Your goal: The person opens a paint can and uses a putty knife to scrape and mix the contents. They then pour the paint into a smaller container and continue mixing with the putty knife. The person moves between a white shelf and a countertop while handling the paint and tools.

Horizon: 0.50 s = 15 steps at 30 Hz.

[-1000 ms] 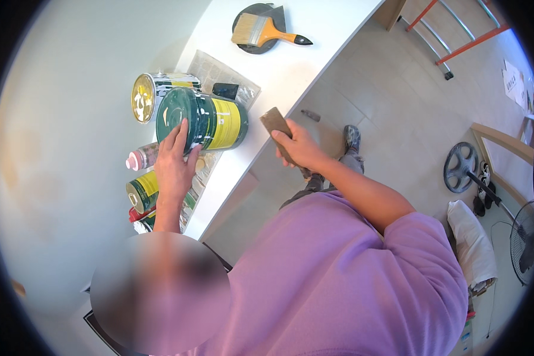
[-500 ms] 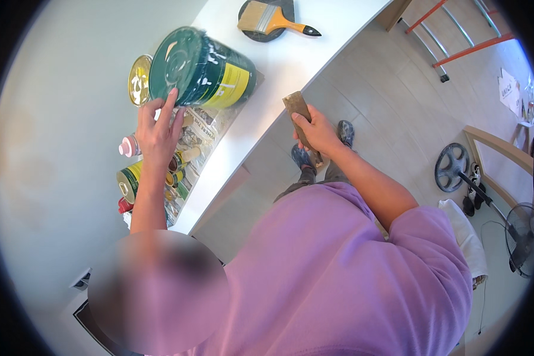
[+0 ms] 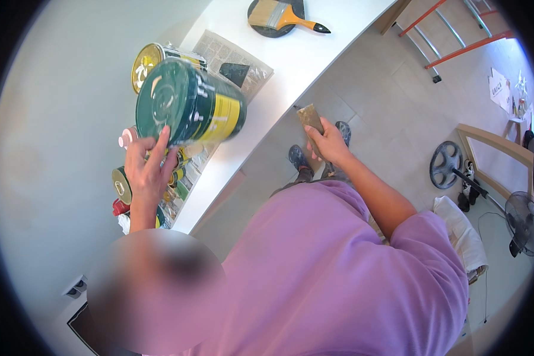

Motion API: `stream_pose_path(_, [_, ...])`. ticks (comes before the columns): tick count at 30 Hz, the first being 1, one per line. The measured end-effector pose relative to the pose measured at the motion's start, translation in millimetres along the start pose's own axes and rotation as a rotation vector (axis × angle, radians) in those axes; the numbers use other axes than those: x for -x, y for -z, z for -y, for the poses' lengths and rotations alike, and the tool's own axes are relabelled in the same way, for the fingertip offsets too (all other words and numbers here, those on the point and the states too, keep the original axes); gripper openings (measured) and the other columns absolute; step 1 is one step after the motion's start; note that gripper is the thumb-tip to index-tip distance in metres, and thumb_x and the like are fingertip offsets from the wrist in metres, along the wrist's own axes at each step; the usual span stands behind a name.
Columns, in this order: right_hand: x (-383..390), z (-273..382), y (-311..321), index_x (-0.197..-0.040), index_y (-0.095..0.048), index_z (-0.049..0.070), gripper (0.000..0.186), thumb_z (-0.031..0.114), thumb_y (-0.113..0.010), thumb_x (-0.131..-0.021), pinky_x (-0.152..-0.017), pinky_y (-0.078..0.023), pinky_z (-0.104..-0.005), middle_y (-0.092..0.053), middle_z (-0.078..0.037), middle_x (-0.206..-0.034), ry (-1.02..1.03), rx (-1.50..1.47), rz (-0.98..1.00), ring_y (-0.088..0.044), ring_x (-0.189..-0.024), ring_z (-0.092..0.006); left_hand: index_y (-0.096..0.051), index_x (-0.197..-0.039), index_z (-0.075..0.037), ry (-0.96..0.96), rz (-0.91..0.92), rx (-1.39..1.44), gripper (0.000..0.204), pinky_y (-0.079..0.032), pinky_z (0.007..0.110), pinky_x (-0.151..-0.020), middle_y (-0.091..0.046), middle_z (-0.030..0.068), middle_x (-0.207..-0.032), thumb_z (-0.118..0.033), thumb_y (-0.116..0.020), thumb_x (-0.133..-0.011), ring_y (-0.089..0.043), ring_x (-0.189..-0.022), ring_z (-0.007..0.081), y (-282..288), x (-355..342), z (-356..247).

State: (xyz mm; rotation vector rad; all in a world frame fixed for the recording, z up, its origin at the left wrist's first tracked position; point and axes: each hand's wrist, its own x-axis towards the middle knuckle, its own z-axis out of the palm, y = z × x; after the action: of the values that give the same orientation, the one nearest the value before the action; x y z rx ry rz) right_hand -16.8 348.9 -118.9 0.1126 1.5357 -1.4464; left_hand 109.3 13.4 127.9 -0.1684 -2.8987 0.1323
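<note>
My left hand (image 3: 146,169) grips the lower rim of a dark green paint bucket (image 3: 216,115) with a yellow label and a paint-smeared lid. One finger lies against the lid, and the bucket is tilted with its lid toward the wall. How the rest of the fingers hold it is partly hidden. My right hand (image 3: 331,142) is closed around a flat, worn brown block (image 3: 311,118) that looks like wood, held beyond the edge of the white counter (image 3: 314,50). Behind the bucket stands a paint tin (image 3: 145,66) with a yellowish, paint-spotted lid.
A wide paintbrush (image 3: 285,18) rests on a dark round lid. Plastic-covered newspaper (image 3: 210,47) with a dark piece on it lies on the counter. Pink-capped bottle (image 3: 126,138) and several tins stand by the wall. A ladder (image 3: 451,50) and a fan (image 3: 522,222) stand on the floor.
The bucket has shifted toward me with my left hand, uncovering the sheet, the dark piece and more of the tin behind. My right hand still holds the block.
</note>
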Motion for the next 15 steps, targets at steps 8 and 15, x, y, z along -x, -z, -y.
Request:
stream_pose_path(8, [0.2, 1.2, -28.7, -0.128, -0.054, 0.009, 0.035, 0.036, -0.058, -0.105, -0.046, -0.047, -0.0283, -0.065, -0.006, -0.076, 0.042, 0.021, 0.08, -0.061, -0.053, -0.0129, -0.077, -0.122, -0.011, -0.132, -0.043, -0.002, 0.055, -0.052, 0.039, -0.075, -0.058, 0.005, -0.094, -0.004, -0.086, -0.068, -0.06, -0.086, 0.0252, -31.0, 23.1, -1.5])
stream_pose_path(15, [5.1, 10.9, -63.1, -0.125, -0.055, 0.008, 0.035, 0.038, -0.056, -0.106, -0.049, -0.049, -0.0289, -0.066, -0.006, -0.077, 0.144, -0.105, 0.139, -0.062, -0.055, -0.0132, -0.076, -0.123, -0.012, -0.158, -0.17, -0.039, 0.053, -0.052, 0.038, -0.077, -0.058, 0.0056, -0.095, -0.003, -0.084, -0.072, -0.061, -0.09, 0.0265, -95.7, 11.9, 11.5])
